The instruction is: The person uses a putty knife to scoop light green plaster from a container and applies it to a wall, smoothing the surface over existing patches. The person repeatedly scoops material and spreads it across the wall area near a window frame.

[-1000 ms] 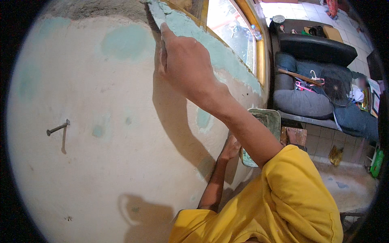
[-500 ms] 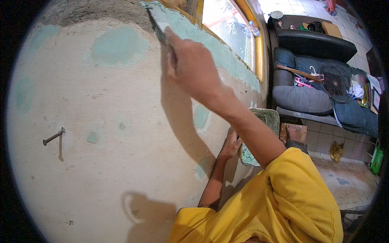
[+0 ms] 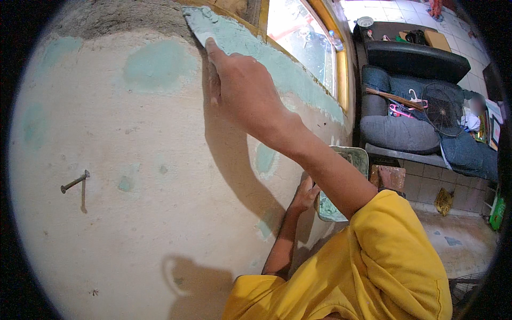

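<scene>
My right hand (image 3: 242, 88) reaches up the wall, closed round a putty knife (image 3: 200, 35) whose handle is mostly hidden in the grip. The forefinger lies along the blade, which is pressed against wet pale green putty (image 3: 240, 37) just below the window frame. Lower down, my left hand (image 3: 305, 194) grips the near side of a rectangular tub (image 3: 366, 160) with green putty inside it. My right forearm passes over the tub and hides part of it.
Rough grey bare plaster (image 3: 106, 16) borders the cream wall (image 3: 133, 224) at the top. A large nail (image 3: 74, 181) sticks out at the left. At the right stand a dark sofa (image 3: 400, 133) holding a fan (image 3: 442, 109) and a wooden stool (image 3: 388, 176). The window (image 3: 304, 37) has a yellow frame.
The putty knife has moved slightly left with my right hand, and its blade shows broader against the wall. Green putty shows beside the blade. My left hand stays on the tub.
</scene>
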Tool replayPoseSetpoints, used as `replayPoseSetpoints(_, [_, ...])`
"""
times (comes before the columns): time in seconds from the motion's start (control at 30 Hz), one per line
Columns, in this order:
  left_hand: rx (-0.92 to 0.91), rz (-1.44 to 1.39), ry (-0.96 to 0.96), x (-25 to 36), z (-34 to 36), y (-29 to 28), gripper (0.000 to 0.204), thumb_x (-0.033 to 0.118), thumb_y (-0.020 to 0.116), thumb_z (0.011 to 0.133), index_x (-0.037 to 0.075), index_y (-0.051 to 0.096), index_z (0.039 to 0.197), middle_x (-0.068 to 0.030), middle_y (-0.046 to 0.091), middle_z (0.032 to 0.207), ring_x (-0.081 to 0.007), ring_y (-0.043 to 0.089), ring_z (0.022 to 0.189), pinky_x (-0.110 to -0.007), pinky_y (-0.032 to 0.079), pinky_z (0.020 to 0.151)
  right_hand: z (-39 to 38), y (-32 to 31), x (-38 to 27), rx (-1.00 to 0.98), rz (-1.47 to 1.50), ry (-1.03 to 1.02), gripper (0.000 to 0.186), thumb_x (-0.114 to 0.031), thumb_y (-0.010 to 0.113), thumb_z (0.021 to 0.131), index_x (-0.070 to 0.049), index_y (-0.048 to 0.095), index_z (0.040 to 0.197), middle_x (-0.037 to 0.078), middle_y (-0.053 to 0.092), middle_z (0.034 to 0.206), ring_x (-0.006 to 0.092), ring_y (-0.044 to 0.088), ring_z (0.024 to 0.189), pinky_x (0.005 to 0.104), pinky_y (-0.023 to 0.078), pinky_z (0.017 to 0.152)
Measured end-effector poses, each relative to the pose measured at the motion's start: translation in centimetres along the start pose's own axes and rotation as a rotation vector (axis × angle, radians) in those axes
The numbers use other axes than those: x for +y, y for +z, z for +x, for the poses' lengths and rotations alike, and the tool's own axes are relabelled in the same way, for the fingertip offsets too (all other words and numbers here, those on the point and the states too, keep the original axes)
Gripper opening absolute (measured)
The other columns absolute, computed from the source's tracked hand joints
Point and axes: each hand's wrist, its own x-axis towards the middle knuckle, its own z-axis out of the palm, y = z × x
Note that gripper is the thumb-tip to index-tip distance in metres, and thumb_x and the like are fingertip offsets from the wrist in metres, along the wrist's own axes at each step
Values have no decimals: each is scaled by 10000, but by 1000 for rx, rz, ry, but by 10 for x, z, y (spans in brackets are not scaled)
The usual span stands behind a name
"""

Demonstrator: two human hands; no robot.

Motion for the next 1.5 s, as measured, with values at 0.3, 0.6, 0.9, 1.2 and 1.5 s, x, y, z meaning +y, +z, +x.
replayPoseSetpoints(0.3, [113,79,-17,33,-4,11,805,469,520,813,-13,241,1394,-216,322,1396,-314,297,1304,-385,186,1084,-17,-72,20,-113,306,-33,272,-170,548,842,-12,594,1059,200,595,655,303,617,599,418,491,583])
replayPoseSetpoints(0.6, [80,274,-9,-8,12,8,835,465,483,850,30,98,1450,-235,171,1476,-348,134,1380,-376,113,1113,26,-47,123,-320,912,184,430,-371,518,922,-40,550,1195,42,599,749,57,540,526,171,421,406])
replayPoseSetpoints(0.9, [-1,-35,-74,29,7,14,831,385,476,841,0,57,1448,-203,120,1499,-285,81,1397,-375,79,1118,99,-15,192,-351,707,-47,495,-481,611,833,-134,606,1186,19,586,652,31,484,457,164,407,372])
replayPoseSetpoints(1.2, [24,-73,-146,-1,-1,11,654,425,493,860,-32,350,1305,-177,465,1246,-220,430,1146,-352,324,976,139,0,192,-392,706,-263,509,-498,603,828,-145,601,1194,63,656,835,99,607,674,267,536,582])
replayPoseSetpoints(1.5, [68,-13,-80,4,1,11,587,465,507,863,-50,525,1145,-141,616,999,-187,551,958,-344,417,867,145,20,202,-437,642,-322,403,-405,584,863,-155,617,1177,77,657,1057,197,641,951,381,525,865])
